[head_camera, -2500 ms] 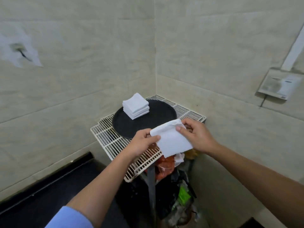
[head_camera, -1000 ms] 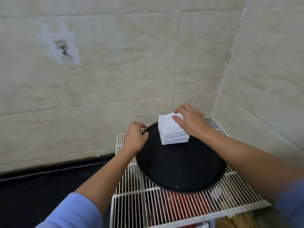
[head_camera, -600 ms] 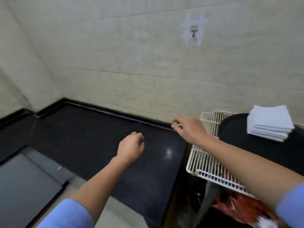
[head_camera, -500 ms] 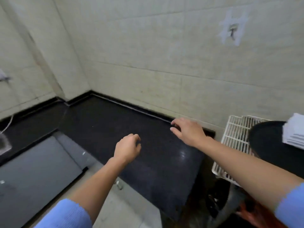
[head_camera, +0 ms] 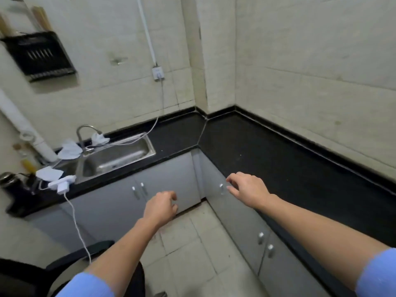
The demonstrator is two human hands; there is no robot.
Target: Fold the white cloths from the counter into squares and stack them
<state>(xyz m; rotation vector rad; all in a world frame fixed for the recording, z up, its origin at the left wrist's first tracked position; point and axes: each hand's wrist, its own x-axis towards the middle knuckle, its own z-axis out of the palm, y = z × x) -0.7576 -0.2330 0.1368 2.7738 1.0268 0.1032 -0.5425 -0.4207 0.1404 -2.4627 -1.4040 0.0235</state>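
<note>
Two empty hands, the left hand (head_camera: 161, 207) and the right hand (head_camera: 246, 188), are held out with fingers loosely curled, while white cloths (head_camera: 69, 150) are seen far left on the table (head_camera: 267, 151) beside the sink (head_camera: 115, 157).

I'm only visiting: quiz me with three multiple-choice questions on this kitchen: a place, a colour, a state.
1. Where do the white cloths lie? A on the floor; B by the sink; C on the wall.
2. What colour is the counter? A black; B white; C green.
3. What do the left hand and right hand hold? A a cloth; B a cable; C nothing.
B: they lie round the tap. A: its top is black. C: both hands are empty, fingers loose.
</note>
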